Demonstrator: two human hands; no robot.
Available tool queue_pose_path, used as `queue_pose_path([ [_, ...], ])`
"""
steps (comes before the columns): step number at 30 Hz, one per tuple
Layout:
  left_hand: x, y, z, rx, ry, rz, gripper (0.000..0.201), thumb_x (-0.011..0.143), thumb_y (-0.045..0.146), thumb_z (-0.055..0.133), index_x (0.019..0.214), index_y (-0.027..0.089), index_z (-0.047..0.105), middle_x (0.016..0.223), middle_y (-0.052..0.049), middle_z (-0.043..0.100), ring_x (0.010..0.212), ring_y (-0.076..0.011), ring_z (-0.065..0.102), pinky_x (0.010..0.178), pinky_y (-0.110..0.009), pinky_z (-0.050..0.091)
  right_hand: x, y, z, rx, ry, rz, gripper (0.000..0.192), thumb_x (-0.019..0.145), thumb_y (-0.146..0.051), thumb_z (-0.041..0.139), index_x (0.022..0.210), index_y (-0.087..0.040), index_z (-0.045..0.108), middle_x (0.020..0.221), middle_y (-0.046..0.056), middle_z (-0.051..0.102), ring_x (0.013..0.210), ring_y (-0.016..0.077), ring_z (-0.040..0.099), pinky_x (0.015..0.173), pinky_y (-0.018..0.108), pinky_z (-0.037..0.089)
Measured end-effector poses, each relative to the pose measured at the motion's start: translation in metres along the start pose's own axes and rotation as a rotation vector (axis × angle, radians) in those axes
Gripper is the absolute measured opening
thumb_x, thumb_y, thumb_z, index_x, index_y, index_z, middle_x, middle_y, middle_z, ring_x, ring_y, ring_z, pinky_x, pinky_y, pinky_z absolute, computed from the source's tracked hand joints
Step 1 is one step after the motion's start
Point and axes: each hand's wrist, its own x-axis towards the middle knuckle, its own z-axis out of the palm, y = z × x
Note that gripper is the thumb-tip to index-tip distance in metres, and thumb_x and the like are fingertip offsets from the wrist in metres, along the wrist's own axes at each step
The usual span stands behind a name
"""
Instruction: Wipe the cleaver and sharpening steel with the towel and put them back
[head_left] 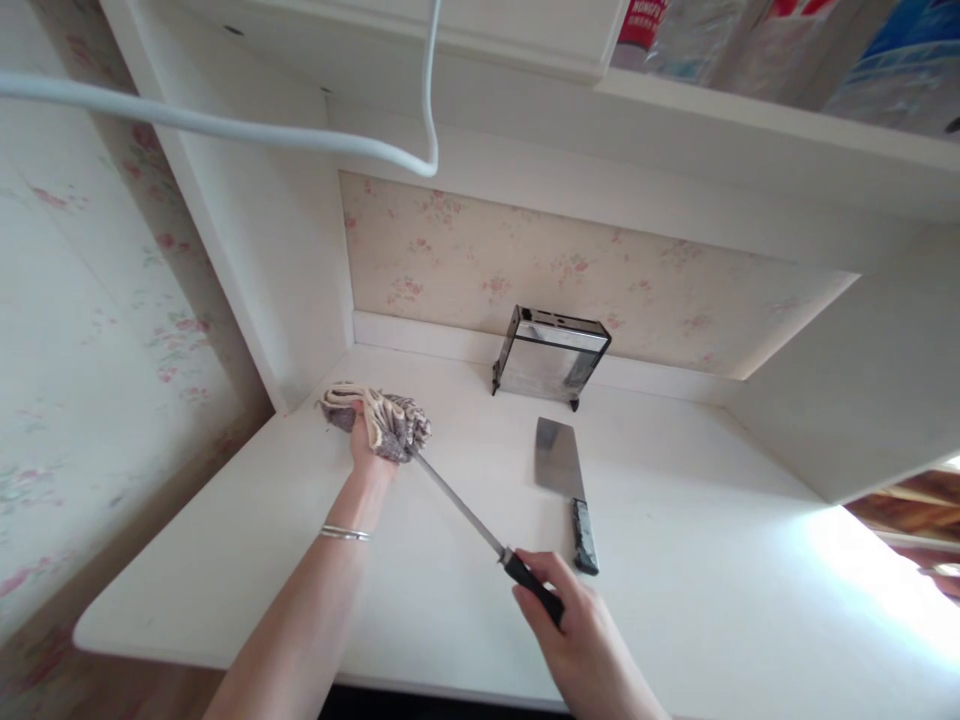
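Note:
My left hand (366,445) is closed on a bunched brown-and-cream cloth (401,420) at the left of the white tabletop. A sharpening steel (459,502), a thin grey rod with a black handle, runs from the cloth down toward me. Its far end is hidden in the cloth. Around the black handle, the fingers of my right hand (574,620) are wrapped. To the right of the steel, a cleaver (559,460) lies flat, its dark handle pointing toward me. Neither hand touches it.
A silver-and-black knife holder (551,362) stands near the back of the white tabletop (675,560). A white cable (247,128) hangs across the upper left. Overhead, a shelf (750,105) carries plastic-wrapped packages. White side panels and floral wallpaper (450,250) enclose the space.

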Motion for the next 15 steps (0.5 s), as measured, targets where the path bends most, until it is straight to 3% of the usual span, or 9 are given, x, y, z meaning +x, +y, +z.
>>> queue_pose_path([
  [3,0.0,0.006,0.0,-0.051,-0.034,0.087,0.044,0.089,0.054,0.036,0.087,0.021,0.066,0.076,-0.002,0.069,0.074,-0.0182,0.067,0.07,-0.034,0.055,0.0,0.003,-0.019,0.364,0.021,0.253,0.038,0.077,-0.041,0.064,0.108,-0.022,0.055,0.07,-0.003,0.053,0.045,0.0047,0.04,0.039,0.017,0.026],
  [6,-0.012,0.0,0.006,-0.008,-0.176,-0.014,0.047,0.083,0.06,0.044,0.105,0.024,0.064,0.098,-0.005,0.07,0.093,-0.0238,0.065,0.082,-0.044,0.051,0.01,-0.002,-0.026,0.756,-0.069,0.366,0.039,0.075,-0.038,0.068,0.106,-0.019,0.054,0.061,-0.008,0.042,0.036,0.0001,0.024,0.034,0.018,0.011],
  [10,-0.035,-0.017,0.016,0.062,-0.365,-0.206,0.049,0.083,0.058,0.046,0.117,0.025,0.059,0.115,-0.006,0.065,0.104,-0.0267,0.06,0.09,-0.047,0.047,0.033,-0.012,-0.021,1.2,-0.298,0.34,0.028,0.082,-0.037,0.06,0.1,-0.015,0.056,0.054,-0.009,0.036,0.032,0.0006,0.026,0.033,0.019,0.012],
  [15,-0.058,-0.036,0.019,0.11,-0.454,-0.426,0.051,0.087,0.055,0.041,0.107,0.015,0.065,0.097,-0.009,0.07,0.091,-0.0271,0.065,0.079,-0.04,0.051,0.068,-0.012,0.01,1.454,-0.576,0.409,0.025,0.084,-0.038,0.056,0.098,-0.017,0.054,0.052,-0.01,0.033,0.03,0.0027,0.027,0.033,0.019,0.015],
])
